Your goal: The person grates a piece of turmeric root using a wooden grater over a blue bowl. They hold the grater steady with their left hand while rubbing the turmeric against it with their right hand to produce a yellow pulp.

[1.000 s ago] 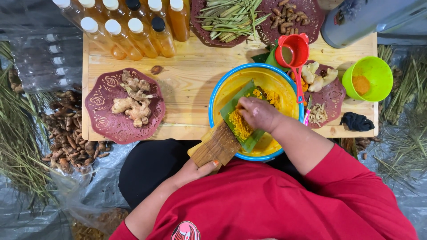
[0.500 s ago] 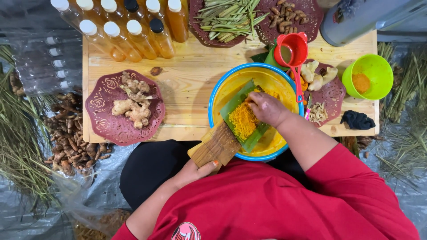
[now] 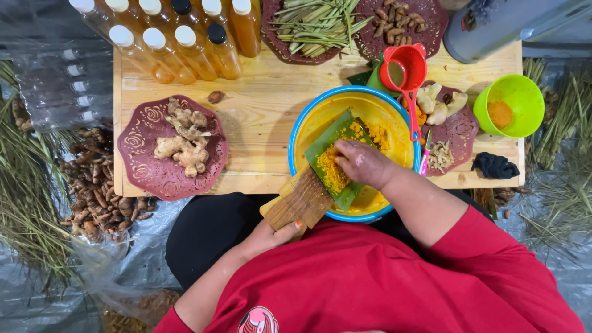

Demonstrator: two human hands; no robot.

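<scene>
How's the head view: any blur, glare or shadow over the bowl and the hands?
Head view: sharp across the board; right hand on the grater is crisp, no motion blur. Soft shadow left of the bowl, little glare. Left hand sits dimmer below the board's edge. Corners darker, edges slightly bowed.

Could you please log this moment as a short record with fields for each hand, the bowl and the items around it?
left hand: grip on the near end of the wooden grater board
right hand: pressing on orange gratings on the green leaf
bowl: blue rim, yellow inside, under the board
left of bowl: ginger roots on maroon plate
far edge: capped bottles
right: green cup
</scene>
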